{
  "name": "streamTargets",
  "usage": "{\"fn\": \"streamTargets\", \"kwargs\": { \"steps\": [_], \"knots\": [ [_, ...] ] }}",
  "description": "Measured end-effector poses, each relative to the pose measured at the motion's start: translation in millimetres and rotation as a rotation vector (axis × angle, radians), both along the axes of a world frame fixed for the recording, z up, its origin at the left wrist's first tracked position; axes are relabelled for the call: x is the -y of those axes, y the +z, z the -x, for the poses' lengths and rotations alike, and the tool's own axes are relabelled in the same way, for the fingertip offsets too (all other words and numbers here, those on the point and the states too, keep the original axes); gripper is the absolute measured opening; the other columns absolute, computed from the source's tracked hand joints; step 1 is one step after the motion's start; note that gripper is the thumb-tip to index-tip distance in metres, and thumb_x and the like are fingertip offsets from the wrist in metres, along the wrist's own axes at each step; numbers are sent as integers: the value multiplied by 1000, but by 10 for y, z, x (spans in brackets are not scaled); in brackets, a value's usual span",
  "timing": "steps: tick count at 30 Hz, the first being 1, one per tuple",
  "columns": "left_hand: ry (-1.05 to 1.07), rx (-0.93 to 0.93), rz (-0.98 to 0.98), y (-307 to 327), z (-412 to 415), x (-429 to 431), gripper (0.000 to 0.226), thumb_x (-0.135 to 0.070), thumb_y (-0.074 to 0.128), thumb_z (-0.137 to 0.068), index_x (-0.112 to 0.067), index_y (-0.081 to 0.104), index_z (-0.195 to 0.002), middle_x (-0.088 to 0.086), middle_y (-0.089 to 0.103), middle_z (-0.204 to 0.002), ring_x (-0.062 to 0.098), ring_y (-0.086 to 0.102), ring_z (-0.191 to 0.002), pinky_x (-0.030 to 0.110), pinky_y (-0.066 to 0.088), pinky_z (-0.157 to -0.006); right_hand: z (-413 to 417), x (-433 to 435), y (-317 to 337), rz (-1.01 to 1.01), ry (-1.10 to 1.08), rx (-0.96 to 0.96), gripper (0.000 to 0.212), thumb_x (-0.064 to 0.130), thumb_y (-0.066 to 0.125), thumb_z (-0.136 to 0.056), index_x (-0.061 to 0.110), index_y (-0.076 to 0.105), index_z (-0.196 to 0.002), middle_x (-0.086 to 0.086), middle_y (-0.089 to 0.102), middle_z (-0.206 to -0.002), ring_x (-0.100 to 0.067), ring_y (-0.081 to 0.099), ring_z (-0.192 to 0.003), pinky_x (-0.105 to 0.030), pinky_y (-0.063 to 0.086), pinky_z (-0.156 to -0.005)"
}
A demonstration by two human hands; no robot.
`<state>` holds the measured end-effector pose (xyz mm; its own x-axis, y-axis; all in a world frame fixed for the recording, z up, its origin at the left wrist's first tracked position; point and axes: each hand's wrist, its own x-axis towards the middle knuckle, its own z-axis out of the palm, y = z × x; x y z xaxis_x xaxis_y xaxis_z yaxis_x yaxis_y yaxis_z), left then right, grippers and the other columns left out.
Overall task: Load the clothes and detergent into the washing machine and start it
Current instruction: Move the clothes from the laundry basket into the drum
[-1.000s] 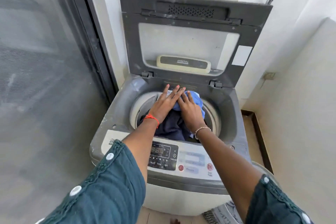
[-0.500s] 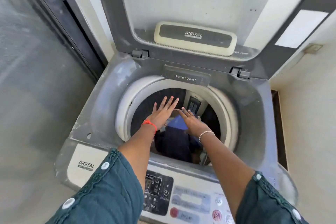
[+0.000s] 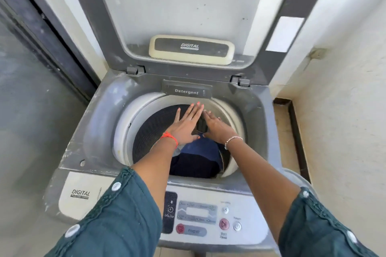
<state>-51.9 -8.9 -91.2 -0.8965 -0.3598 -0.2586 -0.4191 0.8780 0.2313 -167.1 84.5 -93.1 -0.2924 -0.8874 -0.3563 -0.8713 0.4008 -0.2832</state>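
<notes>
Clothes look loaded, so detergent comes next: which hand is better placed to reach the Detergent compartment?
Probably the left hand: its straight fingers reach to just below the Detergent compartment, while the right hand sits lower over the drum.

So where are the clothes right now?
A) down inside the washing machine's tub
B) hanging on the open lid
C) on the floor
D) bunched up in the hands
A: the dark and blue clothes lie low inside the tub, while the left hand and the right hand are spread flat and grip nothing.
</notes>
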Motion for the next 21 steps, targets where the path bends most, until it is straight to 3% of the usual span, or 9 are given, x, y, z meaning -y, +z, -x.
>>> {"fn": "streamTargets", "kwargs": {
  "steps": [7,11,17,21],
  "knots": [
    [-226,-257,141,698,414,-882,97,-25,58,-83,-15,-14,-148,2,-15,-158,16,-12,-146,53,-4,-115,61,-1028,580,387,-199,-141,80,6,55,-85,-2,5,-147,-18,6,-156,-25,10,-145,-34,11,-119],
    [-347,-323,132,970,644,-1589,94,-27,57,-84,-14,-10,-149,2,-10,-159,15,-8,-146,54,-3,-115,109,-1857,798,481,-377,-185,81,4,55,-81,0,8,-147,-16,12,-156,-24,17,-144,-35,14,-118],
    [-489,-317,39,920,1150,-2651,99,-28,61,-80,-13,-10,-149,3,-9,-159,17,-6,-147,53,-1,-115,329,-3027,666,483,-643,-146,75,8,58,-83,-2,17,-145,-23,25,-151,-31,28,-139,-36,24,-113],
    [-517,-216,33,448,1408,-3202,106,-37,64,-79,-11,-11,-149,3,-13,-158,17,-10,-146,56,-1,-116,506,-3621,270,391,-719,-88,84,19,62,-85,1,8,-147,-16,15,-155,-26,19,-143,-29,15,-114]
  ]
}}
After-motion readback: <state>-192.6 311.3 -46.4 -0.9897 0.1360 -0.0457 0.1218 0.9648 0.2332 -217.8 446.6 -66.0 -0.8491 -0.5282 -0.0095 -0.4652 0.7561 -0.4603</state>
